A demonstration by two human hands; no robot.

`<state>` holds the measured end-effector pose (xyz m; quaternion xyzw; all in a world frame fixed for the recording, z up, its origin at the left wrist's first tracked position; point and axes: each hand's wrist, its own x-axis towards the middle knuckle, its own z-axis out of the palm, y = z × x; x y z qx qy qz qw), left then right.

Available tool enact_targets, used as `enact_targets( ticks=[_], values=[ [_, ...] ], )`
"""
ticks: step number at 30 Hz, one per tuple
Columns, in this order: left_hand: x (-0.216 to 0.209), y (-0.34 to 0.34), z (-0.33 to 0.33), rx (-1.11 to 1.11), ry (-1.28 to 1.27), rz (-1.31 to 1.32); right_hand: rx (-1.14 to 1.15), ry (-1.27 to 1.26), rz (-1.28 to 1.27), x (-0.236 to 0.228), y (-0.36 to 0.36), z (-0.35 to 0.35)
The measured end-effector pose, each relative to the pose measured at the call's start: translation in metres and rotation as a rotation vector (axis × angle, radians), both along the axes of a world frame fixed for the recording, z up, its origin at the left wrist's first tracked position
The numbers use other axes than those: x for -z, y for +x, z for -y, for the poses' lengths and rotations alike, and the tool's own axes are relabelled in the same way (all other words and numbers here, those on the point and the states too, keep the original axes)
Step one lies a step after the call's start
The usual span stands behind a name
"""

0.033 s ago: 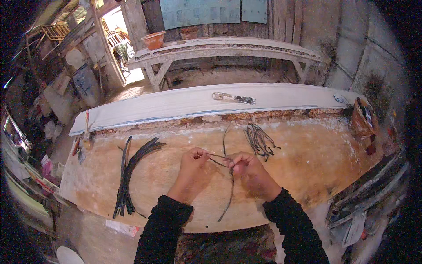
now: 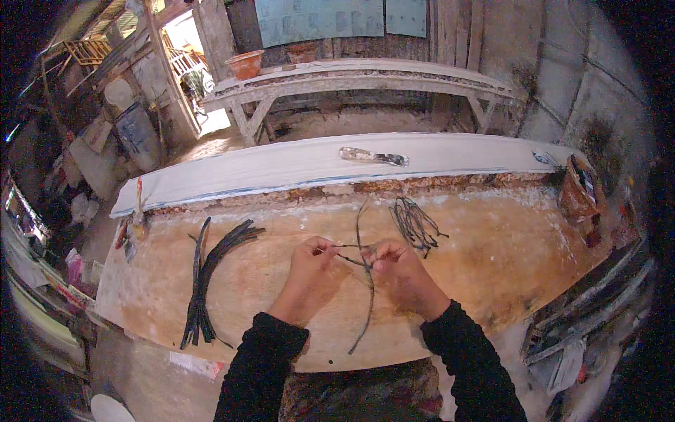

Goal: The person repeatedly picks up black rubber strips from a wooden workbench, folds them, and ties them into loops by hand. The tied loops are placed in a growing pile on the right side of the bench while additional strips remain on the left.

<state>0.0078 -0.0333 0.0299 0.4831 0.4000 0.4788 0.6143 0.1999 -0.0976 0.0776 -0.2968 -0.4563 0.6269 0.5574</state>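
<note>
A thin dark strip (image 2: 370, 309) lies upright across the middle of the board, its lower end curving toward me. My left hand (image 2: 313, 261) pinches the end of a small loop formed by the strip or by a second one. At the crossing, the fingertips of my right hand (image 2: 391, 257) press on the same strip. To the left, a bundle of long black strips (image 2: 207, 281) fans out at its near end. Beyond my right hand sits a smaller pile of thin looped strips (image 2: 415, 224). What the strips are made of I cannot tell.
A worn wooden board (image 2: 267, 316) spans the table, with a raised white ledge (image 2: 253, 176) behind it. A stained scraper-like tool (image 2: 373, 156) rests on that ledge. At the far right stands a brown basket (image 2: 581, 188). A long bench (image 2: 365, 79) with an orange pot (image 2: 245, 65) is behind.
The fingers of my right hand have shifted slightly at the crossing, and the loop between my hands has opened a little. Everything else stays in place.
</note>
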Motion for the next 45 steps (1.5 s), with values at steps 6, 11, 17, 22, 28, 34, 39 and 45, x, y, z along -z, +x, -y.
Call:
enact_targets(
  ticks=[6, 11, 17, 22, 28, 34, 39, 45],
  values=[
    [-0.030, 0.013, 0.023, 0.365, -0.044, -0.007, 0.436, 0.159, 0.574, 0.025, 0.020, -0.033],
    [-0.047, 0.011, 0.031, 0.609, 0.131, -0.085, 0.684, 0.050, 0.505, 0.033, 0.022, -0.043],
    [-0.017, 0.000, 0.006, 0.253, -0.081, 0.240, 0.752, 0.193, 0.814, 0.031, 0.027, -0.038],
    [0.005, -0.016, -0.025, -0.237, 0.133, -0.124, 0.222, 0.235, 0.636, 0.014, 0.007, -0.021],
    [0.009, -0.012, -0.025, -0.178, 0.067, -0.007, -0.338, -0.052, 0.243, -0.008, -0.010, 0.009],
    [0.003, -0.007, -0.015, -0.064, 0.004, -0.067, -0.113, -0.039, 0.341, -0.010, -0.003, 0.003],
    [-0.021, 0.005, 0.009, 0.217, -0.050, 0.019, 0.360, 0.133, 0.571, 0.014, 0.004, -0.019],
    [-0.029, 0.001, 0.023, 0.706, 0.039, -0.069, 0.639, -0.035, 0.682, 0.030, 0.016, -0.039]
  ],
)
